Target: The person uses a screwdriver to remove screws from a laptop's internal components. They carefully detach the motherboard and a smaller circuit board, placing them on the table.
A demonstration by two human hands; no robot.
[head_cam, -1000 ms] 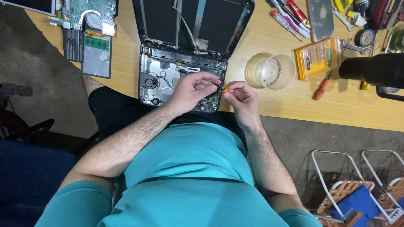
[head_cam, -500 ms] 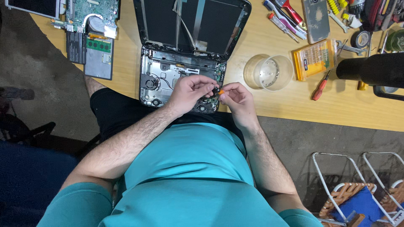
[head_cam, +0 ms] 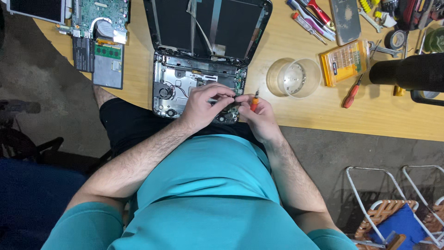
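An opened laptop (head_cam: 203,41) with its keyboard removed lies on the wooden table (head_cam: 305,106), its bare chassis (head_cam: 178,85) showing a fan and wiring. My left hand (head_cam: 206,104) rests over the chassis's near edge, fingers pinched on a small part that I cannot make out. My right hand (head_cam: 256,113) is beside it, fingertips touching the left hand's, and holds a small orange-handled screwdriver (head_cam: 254,101) with its tip pointing up.
A clear plastic cup (head_cam: 293,76) stands right of the laptop. Further right lie an orange bit case (head_cam: 344,62), a red screwdriver (head_cam: 351,92), more tools and a black cylinder (head_cam: 407,71). A circuit board (head_cam: 99,28) and drive lie at left. Metal-framed chairs (head_cam: 393,203) stand on the floor.
Both hands have stayed together over the chassis edge, shifting slightly; the orange screwdriver in my right hand now stands more upright.
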